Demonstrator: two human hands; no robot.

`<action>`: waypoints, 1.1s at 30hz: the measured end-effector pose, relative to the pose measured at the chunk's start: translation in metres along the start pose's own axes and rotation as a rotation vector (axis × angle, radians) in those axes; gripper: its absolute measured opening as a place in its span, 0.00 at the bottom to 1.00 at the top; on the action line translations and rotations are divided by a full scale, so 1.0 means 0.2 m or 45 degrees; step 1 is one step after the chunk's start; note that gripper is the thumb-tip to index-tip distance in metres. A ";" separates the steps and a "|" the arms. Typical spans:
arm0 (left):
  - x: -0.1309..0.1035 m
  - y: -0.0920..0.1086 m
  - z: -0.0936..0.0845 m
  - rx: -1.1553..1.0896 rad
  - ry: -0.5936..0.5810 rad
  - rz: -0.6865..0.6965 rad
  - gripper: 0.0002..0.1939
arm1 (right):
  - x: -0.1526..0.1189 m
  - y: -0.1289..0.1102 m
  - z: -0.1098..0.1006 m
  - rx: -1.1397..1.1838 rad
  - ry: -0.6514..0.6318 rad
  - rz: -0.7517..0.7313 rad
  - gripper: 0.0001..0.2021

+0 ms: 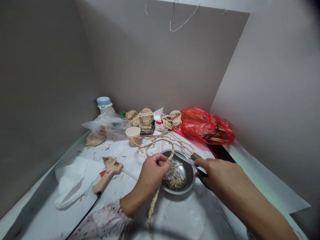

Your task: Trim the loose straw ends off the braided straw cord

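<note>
My left hand (155, 170) pinches a braided straw cord (154, 199) over the left rim of a metal bowl (187, 190). One end of the cord hangs down toward me, and the rest loops across the table behind the bowl. My right hand (212, 171) is closed around the dark handles of a pair of scissors (201, 174). Their blades point left over the bowl toward the cord; whether they touch it I cannot tell. Straw clippings (174, 178) lie in the bowl.
A glue gun (107, 175) lies on the left beside white paper (72, 176). Farther back are a paper cup (133, 134), a clear plastic bag (107, 120), a blue-lidded bottle (104, 104), woven straw pieces (146, 119) and a red plastic bag (197, 121). Grey walls enclose the table.
</note>
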State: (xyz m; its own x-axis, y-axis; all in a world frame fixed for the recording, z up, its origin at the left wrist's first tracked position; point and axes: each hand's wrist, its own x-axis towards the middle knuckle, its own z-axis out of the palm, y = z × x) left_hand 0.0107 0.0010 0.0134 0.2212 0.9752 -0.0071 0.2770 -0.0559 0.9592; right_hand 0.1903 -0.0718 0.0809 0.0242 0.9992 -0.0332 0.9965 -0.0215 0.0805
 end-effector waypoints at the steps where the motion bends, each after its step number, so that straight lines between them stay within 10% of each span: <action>1: 0.00 0.00 0.00 0.013 0.003 0.010 0.10 | 0.00 0.01 0.00 -0.005 -0.007 0.004 0.13; 16: -0.02 0.02 0.00 0.141 -0.010 0.085 0.15 | 0.02 -0.01 0.03 0.089 0.167 0.045 0.09; 21: -0.05 0.03 0.00 0.206 -0.061 0.171 0.14 | 0.11 -0.02 0.07 0.864 0.411 -0.035 0.13; 33: -0.05 0.03 0.01 0.266 -0.106 0.290 0.09 | 0.28 -0.08 0.25 2.112 0.337 0.124 0.21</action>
State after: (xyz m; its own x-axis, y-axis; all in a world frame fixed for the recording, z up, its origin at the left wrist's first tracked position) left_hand 0.0122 -0.0105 0.0176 0.3729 0.9122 0.1696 0.3957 -0.3217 0.8602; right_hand 0.1795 -0.0180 0.0279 0.2450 0.9663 0.0791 -0.0023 0.0821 -0.9966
